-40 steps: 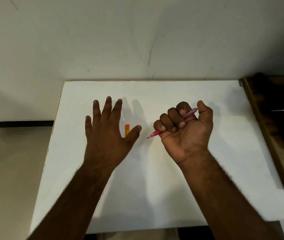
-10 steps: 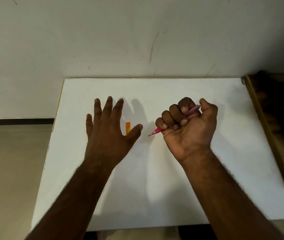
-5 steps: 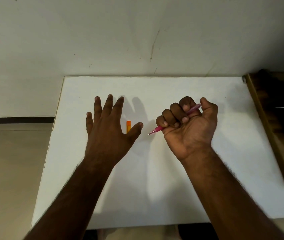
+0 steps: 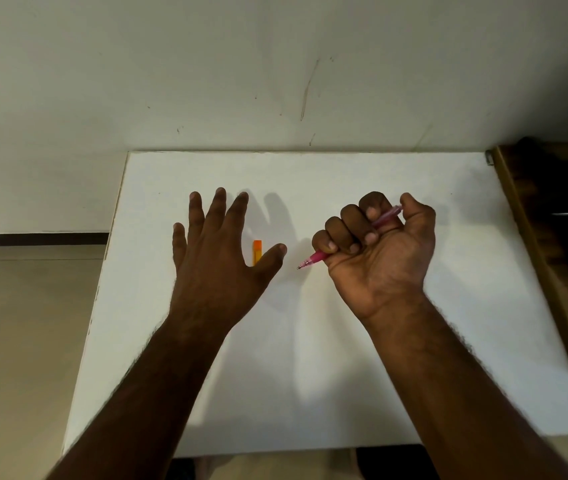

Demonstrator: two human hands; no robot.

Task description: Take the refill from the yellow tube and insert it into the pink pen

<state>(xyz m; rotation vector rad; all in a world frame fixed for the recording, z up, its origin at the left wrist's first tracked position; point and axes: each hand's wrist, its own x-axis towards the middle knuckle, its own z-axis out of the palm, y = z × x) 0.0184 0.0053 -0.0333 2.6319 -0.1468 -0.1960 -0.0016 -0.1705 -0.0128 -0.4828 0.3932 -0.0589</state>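
White tabletop point(image 4: 310, 358) under both my arms. My left hand point(image 4: 220, 258) flat, fingers spread straight, holding nothing. My right hand point(image 4: 379, 258) clenched around pink pen point(image 4: 315, 258), tip pointing left. Yellow tube point(image 4: 257, 252) on tabletop, between left forefinger and thumb.

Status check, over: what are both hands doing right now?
Left hand open, flat. Right hand gripping pink pen. Yellow tube on table, partly hidden. Nothing blocking.

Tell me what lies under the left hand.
Under the left hand, one orange-topped end of the yellow tube shows between forefinger and thumb on the white table. The hand covers the rest, so its length and any refill stay unseen.
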